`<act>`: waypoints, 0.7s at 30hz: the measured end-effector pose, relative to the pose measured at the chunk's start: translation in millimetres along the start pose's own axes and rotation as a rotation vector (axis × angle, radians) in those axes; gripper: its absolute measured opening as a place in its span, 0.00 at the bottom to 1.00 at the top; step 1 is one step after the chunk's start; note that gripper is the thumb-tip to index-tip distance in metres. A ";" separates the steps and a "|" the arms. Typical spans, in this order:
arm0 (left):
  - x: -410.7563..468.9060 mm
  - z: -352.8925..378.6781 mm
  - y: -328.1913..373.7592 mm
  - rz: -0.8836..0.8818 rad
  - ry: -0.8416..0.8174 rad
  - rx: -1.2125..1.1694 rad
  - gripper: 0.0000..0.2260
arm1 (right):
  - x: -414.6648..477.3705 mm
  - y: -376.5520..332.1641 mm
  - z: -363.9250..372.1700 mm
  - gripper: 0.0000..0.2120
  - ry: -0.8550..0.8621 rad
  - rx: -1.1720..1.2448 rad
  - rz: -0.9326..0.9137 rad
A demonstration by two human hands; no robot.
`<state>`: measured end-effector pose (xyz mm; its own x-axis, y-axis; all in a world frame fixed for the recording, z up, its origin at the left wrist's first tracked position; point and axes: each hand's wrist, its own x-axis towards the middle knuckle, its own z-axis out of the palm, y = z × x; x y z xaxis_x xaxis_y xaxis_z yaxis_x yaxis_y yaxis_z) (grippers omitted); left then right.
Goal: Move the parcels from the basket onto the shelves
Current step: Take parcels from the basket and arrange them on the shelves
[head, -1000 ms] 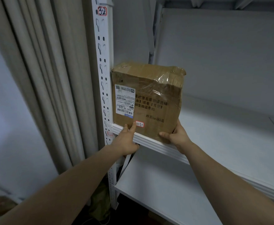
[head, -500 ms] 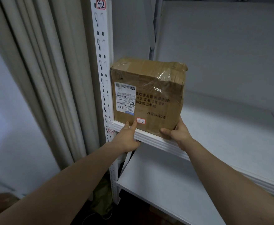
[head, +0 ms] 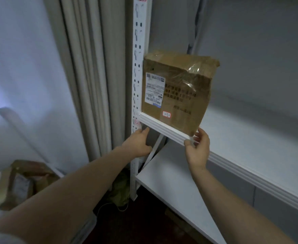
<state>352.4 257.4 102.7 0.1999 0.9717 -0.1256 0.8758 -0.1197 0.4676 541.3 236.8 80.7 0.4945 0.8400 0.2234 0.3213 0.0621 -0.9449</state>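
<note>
1. Shelving unit (head: 250,138): white metal, fills my view from 1 to 5 o'clock. The upper shelf runs off to 3 o'clock and the lower shelf (head: 180,187) sits at 5 o'clock.
2. Wall (head: 21,67) at 9 o'clock, with a pale pleated curtain (head: 91,85) at 10 to 11 o'clock hanging just beside the rack.
3. Slotted upright post (head: 138,67) at 12 o'clock, with a numbered tag at its top (cut off by the frame edge, can't read it).
4. Parcel (head: 183,88): brown cardboard box with a crumpled, taped top. It stands upright on the upper shelf at 1 o'clock of centre, in the far-left corner, its left edge against the post and its base behind the shelf's front rim.
5. Heap of brown parcels (head: 21,182) at 8 o'clock. It's blurred, and I can't make out the basket itself.
6. Left hand (head: 137,144): at 7 o'clock of the parcel, under the rim by the post, fingers loosely curled and holding nothing, clear of the box.
7. Right hand (head: 198,147): at 5 o'clock of the parcel, fingers relaxed and slightly spread, thumb in front of the rim. The index tip is right at the box's lower right corner, but I can't tell if it touches.
8. Green bundle (head: 120,191) on the floor at 6 o'clock, beside the post's foot.
9. White shipping label (head: 154,90) on the parcel's front, left side.
10. Small red-edged sticker (head: 166,114) at 5 o'clock of the label.
</note>
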 end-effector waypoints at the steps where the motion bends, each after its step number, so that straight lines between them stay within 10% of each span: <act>1: -13.2 1.9 -2.2 -0.033 0.004 0.001 0.35 | -8.4 2.0 4.1 0.25 -0.052 0.022 -0.002; 12: -173.9 -0.1 -90.7 -0.448 0.095 -0.066 0.28 | -129.1 -11.2 87.2 0.17 -0.831 0.030 0.007; 21: -288.4 -16.1 -201.8 -0.682 0.254 -0.149 0.21 | -249.0 -55.8 177.7 0.13 -1.117 -0.058 -0.064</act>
<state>110.9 4.6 58.7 -0.4906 0.8396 -0.2331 0.6966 0.5386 0.4740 256.7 120.0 35.3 -0.5172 0.8504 -0.0966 0.3720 0.1217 -0.9202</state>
